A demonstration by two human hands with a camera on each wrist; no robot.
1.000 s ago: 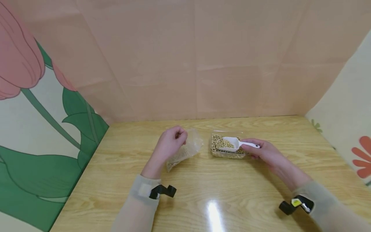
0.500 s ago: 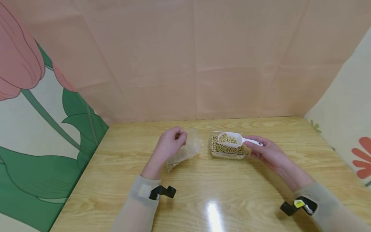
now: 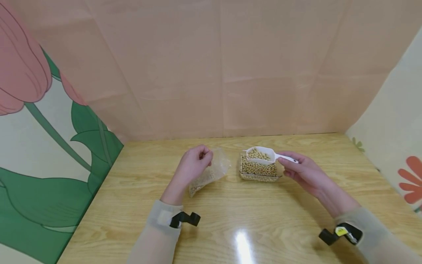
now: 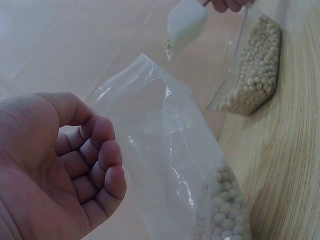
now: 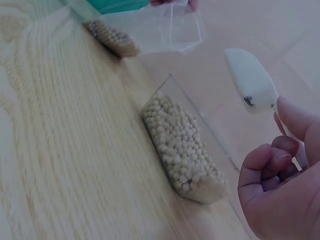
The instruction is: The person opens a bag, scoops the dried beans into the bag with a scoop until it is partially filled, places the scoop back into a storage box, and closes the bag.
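Observation:
A white scoop full of round pale beans hangs just above a clear plastic box that holds more of the same beans. My right hand grips the scoop by its handle. To the left, my left hand pinches the top edge of a clear plastic bag between thumb and fingers. Beans lie in the bag's bottom corner, seen in the left wrist view. From the right wrist view the underside of the scoop shows, apart from the box, which stands on the table.
The wooden table runs back to a plain pinkish backdrop. A flower-printed panel borders it on the left, and another printed panel stands on the right. Box and bag are a short gap apart.
The scoop has come up out of the beans in the box with a load in it, rising slightly and moving away from me. The left hand and the bag stay where they were.

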